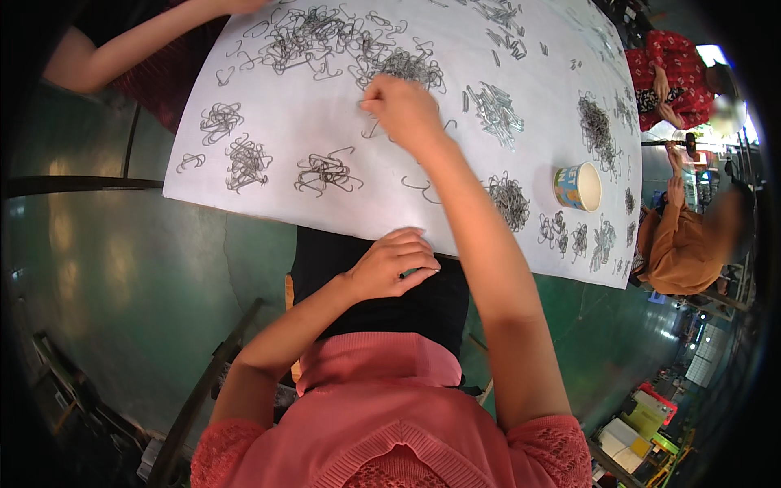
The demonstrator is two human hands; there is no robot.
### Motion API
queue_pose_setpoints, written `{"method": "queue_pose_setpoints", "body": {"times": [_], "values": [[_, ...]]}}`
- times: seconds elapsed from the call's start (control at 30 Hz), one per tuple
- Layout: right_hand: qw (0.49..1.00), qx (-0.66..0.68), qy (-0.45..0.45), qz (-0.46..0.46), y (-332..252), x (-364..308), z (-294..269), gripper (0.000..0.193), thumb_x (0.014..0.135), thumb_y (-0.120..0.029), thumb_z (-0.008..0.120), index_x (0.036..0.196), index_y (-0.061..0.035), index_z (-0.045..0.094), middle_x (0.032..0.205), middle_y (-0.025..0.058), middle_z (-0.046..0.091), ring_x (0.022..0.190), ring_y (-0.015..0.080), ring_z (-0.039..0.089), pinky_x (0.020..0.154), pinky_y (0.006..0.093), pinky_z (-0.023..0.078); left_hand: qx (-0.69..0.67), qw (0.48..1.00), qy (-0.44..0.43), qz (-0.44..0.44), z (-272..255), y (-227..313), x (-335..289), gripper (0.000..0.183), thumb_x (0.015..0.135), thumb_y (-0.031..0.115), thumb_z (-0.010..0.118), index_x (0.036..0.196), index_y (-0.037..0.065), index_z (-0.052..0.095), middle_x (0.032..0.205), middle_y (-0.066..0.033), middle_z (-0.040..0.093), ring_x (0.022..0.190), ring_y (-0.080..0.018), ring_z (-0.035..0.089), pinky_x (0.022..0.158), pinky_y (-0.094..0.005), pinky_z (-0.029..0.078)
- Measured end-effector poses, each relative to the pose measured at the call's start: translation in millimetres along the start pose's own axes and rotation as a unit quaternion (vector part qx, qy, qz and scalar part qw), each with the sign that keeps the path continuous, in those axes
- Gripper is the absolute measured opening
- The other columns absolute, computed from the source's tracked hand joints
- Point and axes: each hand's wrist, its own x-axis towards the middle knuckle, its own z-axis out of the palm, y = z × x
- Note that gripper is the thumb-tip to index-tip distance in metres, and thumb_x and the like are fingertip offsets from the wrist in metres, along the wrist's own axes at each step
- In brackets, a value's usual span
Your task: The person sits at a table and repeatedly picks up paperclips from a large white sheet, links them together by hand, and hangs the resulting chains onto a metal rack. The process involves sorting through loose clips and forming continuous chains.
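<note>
- Reaching across a white worktop (285,122) with the right hand (400,111), curling in the fingers at the near edge of a large tangle of bent wire hooks (399,65); hiding the fingertips, so leaving any grip impossible to tell.
- Resting the left hand (392,264) at the worktop's near edge, bending it loosely, apparently holding nothing.
- Progressing only partway, judging by the layout: seemingly counting as done the smaller clusters (246,165), lying apart at near left.
- Leaving, by the same reckoning, the far tangle spread loose, plus single hooks (425,189) beside the right forearm (480,220).
- Sharing the surface with straight metal pieces (496,115) and, farther right, a dense dark heap (598,130).
- Displaying printed lettering and coloured patterning on a paper cup (567,189) at right; showing no readable labels on the metal pieces.
</note>
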Motion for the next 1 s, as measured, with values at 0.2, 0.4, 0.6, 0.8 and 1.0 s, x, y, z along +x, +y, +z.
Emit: {"method": "queue_pose_setpoints", "body": {"times": [0.2,0.4,0.6,0.8,1.0], "values": [[0.961,0.249,0.039,0.11,63.9,-37.1,-46.2,0.016,0.078,-0.017,0.07,0.09,-0.0052,0.069,0.075,0.0014,0.065,0.065,0.008,0.055,0.06,0.0241,0.043,-0.003,1.0,0.002,0.0,0.0,2.0,2.3,0.014,0.072,0.008,0.072,0.085,0.008,0.067,0.085,-0.0046,0.065,0.088,-0.0205,0.061,0.095,-0.0419,0.045],[0.969,0.133,-0.081,0.191,113.9,-100.0,-101.8,0.014,0.077,-0.012,0.071,0.087,-0.0019,0.069,0.074,0.0041,0.066,0.064,0.0106,0.056,0.063,0.0249,0.045,-0.01,1.0,-0.003,-0.007,-1.2,2.5,2.2,0.012,0.072,0.008,0.072,0.083,0.008,0.067,0.085,-0.004,0.065,0.087,-0.0197,0.062,0.094,-0.0415,0.045],[0.993,0.093,0.039,0.059,107.1,-79.5,-89.3,0.013,0.076,-0.014,0.068,0.086,-0.0053,0.068,0.081,0.008,0.067,0.076,0.0204,0.064,0.07,0.0327,0.049,-0.006,1.0,-0.008,-0.018,-0.5,2.9,4.0,0.013,0.072,0.008,0.073,0.084,0.008,0.068,0.084,-0.0039,0.065,0.086,-0.0194,0.062,0.094,-0.0411,0.045],[0.996,-0.087,-0.013,-0.019,70.8,-4.5,-54.1,0.006,0.079,-0.016,0.066,0.079,-0.0102,0.068,0.086,0.0058,0.064,0.082,0.0258,0.063,0.072,0.0379,0.05,0.001,1.0,-0.004,-0.025,-1.3,4.7,6.6,0.013,0.074,0.008,0.072,0.085,0.008,0.066,0.083,-0.0038,0.063,0.084,-0.0197,0.06,0.093,-0.0401,0.046],[0.975,-0.192,-0.106,-0.024,73.0,10.3,-41.7,0.008,0.081,-0.016,0.065,0.084,-0.0086,0.064,0.092,0.0051,0.061,0.084,0.0245,0.061,0.073,0.0375,0.048,0.003,1.0,0.006,-0.024,1.5,4.4,5.7,0.013,0.073,0.009,0.072,0.085,0.007,0.067,0.083,-0.004,0.063,0.083,-0.0199,0.06,0.093,-0.0401,0.046]]}}
